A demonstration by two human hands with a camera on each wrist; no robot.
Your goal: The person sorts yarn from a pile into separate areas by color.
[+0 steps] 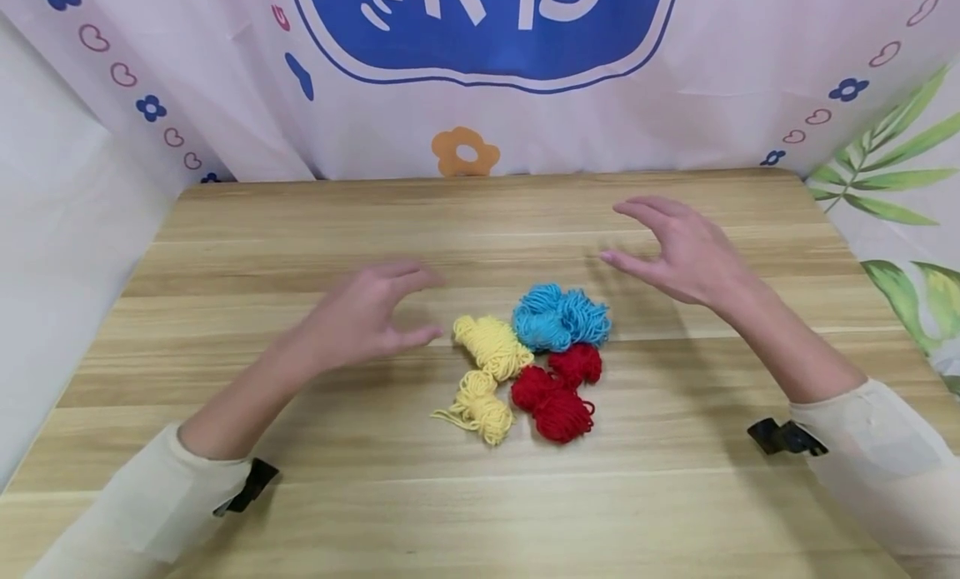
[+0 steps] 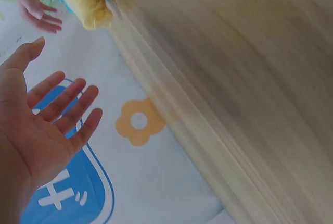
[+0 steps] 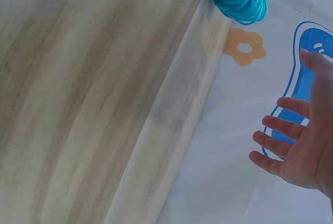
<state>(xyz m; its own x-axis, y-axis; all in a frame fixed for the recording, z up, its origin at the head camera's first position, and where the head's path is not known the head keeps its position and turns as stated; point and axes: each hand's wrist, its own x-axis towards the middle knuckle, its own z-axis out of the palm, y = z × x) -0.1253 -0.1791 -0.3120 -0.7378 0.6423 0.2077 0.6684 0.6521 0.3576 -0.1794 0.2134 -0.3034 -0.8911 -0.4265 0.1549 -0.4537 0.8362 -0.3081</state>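
Note:
Several small yarn bundles lie close together around the middle of the table. Yellow yarn is on the left, with a second yellow bundle nearer the front trailing a loose strand. Blue yarn lies at the back, and dark red yarn at the front right. My left hand hovers left of the yellow yarn, fingers spread and holding nothing. To the right of the blue yarn and farther back, my right hand is raised, its thumb apart from the fingers, touching nothing.
The wooden table ends at the back against a printed cloth with a blue sign and an orange flower. Black clips or straps sit at both sleeve cuffs. White cloth hangs at the left side.

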